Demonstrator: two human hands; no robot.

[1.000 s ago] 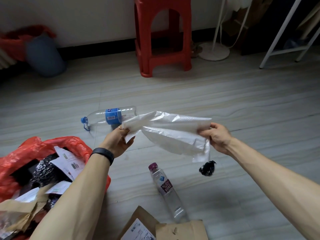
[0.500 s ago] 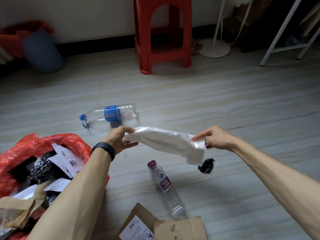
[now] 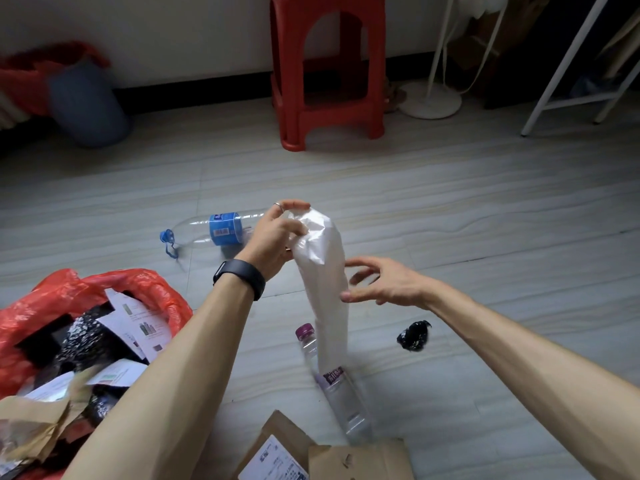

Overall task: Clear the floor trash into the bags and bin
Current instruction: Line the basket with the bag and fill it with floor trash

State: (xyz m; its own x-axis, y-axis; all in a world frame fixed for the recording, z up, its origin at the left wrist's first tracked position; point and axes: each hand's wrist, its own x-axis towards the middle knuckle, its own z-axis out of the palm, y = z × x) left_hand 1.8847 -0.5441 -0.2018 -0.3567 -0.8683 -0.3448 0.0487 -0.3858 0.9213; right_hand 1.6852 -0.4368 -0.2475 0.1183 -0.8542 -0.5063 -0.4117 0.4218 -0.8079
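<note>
My left hand grips the top of a white plastic bag, which hangs straight down over the floor. My right hand hovers just right of the bag, fingers spread and holding nothing. A purple-capped bottle lies on the floor below the bag, partly hidden by it. A clear bottle with a blue label lies behind my left hand. A small black crumpled scrap sits on the floor at the right. The red bag at the left is full of papers and packaging.
Torn brown cardboard with a shipping label lies at the bottom edge. A red plastic stool stands at the back, with a white fan base and white rack legs to its right. A blue bin with a red liner stands at the back left.
Both hands stretched the white bag sideways before. My right hand has let go of it and opened, and my left hand has lifted its end so the bag hangs down.
</note>
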